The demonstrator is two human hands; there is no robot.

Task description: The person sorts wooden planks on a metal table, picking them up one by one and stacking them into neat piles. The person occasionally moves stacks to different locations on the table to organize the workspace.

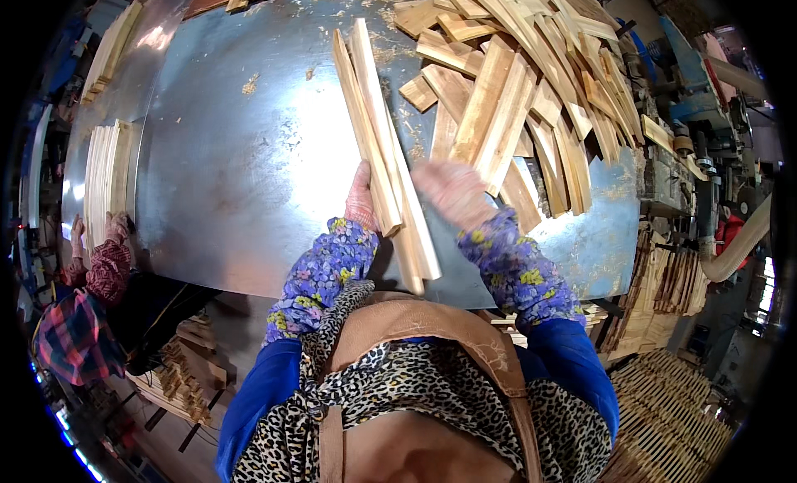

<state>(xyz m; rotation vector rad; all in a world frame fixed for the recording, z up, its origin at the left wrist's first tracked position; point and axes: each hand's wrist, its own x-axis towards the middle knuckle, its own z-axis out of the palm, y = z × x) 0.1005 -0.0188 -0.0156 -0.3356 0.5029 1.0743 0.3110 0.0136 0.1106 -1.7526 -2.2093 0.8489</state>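
A broad, shiny metal surface (224, 192) stretched across the scene. Over its far right part sprawled a loose pile of boards (490, 101), lying across one another at many angles. On the floor at near right were rows of stacked wood (664, 408). At the left, a co-worker (83, 333) in plaid had both hands at the near end of an upright-edged stack of strips (108, 171); a second bundle (112, 51) lay beyond it, farther off. In the middle, left of the pile, a few long pale wooden strips (398, 167) ran from far to near, side by side, their near ends staggered by the near edge. The person's left hand (360, 199) held them from the left, its grip closed on their edge with the thumb up. The right hand (452, 192) was between the strips and the pile, so blurred that its grip could not be told. Small shavings (251, 84) dotted the far part.
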